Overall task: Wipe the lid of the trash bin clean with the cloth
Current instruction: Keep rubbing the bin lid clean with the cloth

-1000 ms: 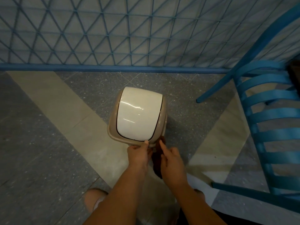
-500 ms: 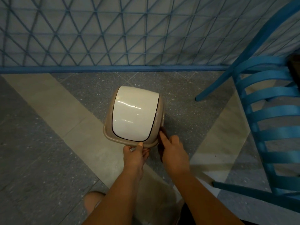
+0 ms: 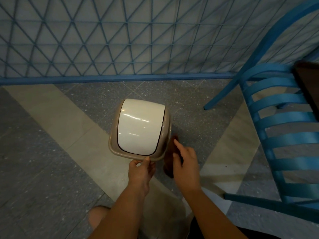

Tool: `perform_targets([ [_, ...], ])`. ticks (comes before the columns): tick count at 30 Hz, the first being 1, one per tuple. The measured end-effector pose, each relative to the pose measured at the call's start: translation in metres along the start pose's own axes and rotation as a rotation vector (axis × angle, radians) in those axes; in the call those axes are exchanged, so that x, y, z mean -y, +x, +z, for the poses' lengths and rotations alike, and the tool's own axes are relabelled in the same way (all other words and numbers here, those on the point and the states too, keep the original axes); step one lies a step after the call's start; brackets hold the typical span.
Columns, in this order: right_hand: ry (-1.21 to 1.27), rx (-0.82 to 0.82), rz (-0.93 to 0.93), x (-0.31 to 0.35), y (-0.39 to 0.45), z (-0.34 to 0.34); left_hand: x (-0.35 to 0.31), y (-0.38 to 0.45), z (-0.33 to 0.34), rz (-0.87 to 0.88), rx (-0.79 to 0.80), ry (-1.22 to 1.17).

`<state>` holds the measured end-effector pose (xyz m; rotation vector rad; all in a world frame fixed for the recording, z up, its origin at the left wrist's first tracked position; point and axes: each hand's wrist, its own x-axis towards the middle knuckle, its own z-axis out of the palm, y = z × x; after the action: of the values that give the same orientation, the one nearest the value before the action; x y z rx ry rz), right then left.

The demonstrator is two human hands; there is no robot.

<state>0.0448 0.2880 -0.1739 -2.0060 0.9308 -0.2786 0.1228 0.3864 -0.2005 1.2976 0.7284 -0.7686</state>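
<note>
On the floor, at its left, you have grey speckled tiles crossed by a pale diagonal band, and your bare knee shows at the bottom edge of the view. Along the far edge of the floor runs a blue lattice fence on a blue base rail.

Near the middle of the floor stands the trash bin, a beige body seen from above, with its glossy white swing lid shut and curved over the top. The lid catches streaks of light and looks clean where you can see it. Your left hand grips the near rim of the bin, thumb pressed on top of the rim and the fingers curled under it.

Just to the right of the bin, your right hand is closed around a dark brown cloth, which hangs bunched between the hand and the bin's right side. The forefinger points up toward the bin's right edge; you cannot tell whether the cloth touches the bin, and it is off the lid.

At the right of the floor stands a blue slatted chair, well apart from the bin, with a dark tabletop showing at the right edge of the view.
</note>
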Motion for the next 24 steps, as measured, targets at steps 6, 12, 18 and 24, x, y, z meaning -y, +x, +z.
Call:
perform_targets([
  [6, 0.081, -0.098, -0.096, 0.039, 0.039, 0.009, -0.001, 0.000, 0.003, 0.011, 0.009, 0.019],
  [12, 0.013, -0.093, -0.138, 0.073, 0.104, 0.010, -0.001, 0.000, 0.001, 0.007, 0.032, 0.001],
  [18, 0.220, -0.190, 0.183, 0.036, 0.061, 0.026, 0.001, -0.002, 0.006, 0.040, 0.004, 0.018],
  [24, 0.174, -0.079, 0.282, 0.006, 0.029, 0.027, 0.003, 0.002, 0.010, 0.029, -0.021, 0.044],
])
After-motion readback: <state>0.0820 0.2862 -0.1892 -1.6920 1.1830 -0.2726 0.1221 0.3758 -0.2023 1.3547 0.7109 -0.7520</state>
